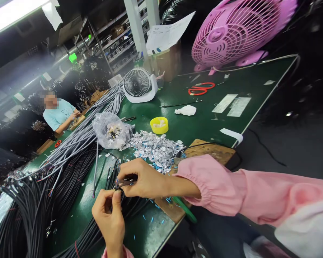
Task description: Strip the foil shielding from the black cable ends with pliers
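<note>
Between its thumb and fingertips, my left hand (pixel 110 215) pinches the end of a black cable, low in the middle of the view. Just above it, my right hand (pixel 144 177) is closed around a small dark metal tool (pixel 127 182), whose tip meets the cable end. My fingers cover most of the tool, so its exact kind does not show. Black cables (pixel 94 233) run under and beside my hands. Beyond my right hand lies a heap of silvery foil scraps (pixel 156 148) mixed with bits of blue.
Grey cables (pixel 78 138) and a clear plastic bag (pixel 103 130) lie left on the green table (pixel 140 236). Farther back are a yellow dish (pixel 159 130), red-handled scissors (pixel 199 89), a white fan (pixel 150 94) and a pink fan (pixel 218 46). A co-worker (pixel 60 114) sits at the far left.
</note>
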`<state>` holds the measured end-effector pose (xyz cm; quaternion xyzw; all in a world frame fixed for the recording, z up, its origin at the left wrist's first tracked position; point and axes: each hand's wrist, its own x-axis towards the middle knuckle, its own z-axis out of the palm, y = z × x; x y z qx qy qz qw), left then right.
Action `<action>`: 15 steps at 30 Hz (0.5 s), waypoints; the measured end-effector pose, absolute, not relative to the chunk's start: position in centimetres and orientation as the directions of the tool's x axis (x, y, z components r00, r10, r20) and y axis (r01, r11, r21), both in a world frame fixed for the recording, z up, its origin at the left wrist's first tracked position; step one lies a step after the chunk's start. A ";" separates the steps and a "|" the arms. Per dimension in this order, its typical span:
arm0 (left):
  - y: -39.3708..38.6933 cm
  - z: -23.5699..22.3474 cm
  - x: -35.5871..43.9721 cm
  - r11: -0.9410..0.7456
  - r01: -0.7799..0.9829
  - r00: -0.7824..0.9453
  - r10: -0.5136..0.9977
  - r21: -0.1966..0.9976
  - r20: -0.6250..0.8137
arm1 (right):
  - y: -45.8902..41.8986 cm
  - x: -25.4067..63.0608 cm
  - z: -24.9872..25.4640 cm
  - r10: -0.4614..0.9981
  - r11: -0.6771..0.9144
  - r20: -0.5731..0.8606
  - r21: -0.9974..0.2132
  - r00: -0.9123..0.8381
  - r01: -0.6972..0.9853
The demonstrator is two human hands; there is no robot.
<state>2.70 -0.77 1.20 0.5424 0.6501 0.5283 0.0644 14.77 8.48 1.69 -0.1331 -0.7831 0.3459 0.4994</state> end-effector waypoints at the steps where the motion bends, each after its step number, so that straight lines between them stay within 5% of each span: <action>1: -0.8 1.2 2.7 -0.150 0.644 -0.399 0.771 0.750 0.496 | 8.5 14.8 1.8 0.564 0.713 0.681 -0.687 -0.466 -0.141; 15: -0.9 0.9 2.7 -0.143 0.703 -0.398 0.733 0.696 0.552 | 8.5 15.2 2.6 0.710 0.510 0.526 -0.843 -0.468 -0.174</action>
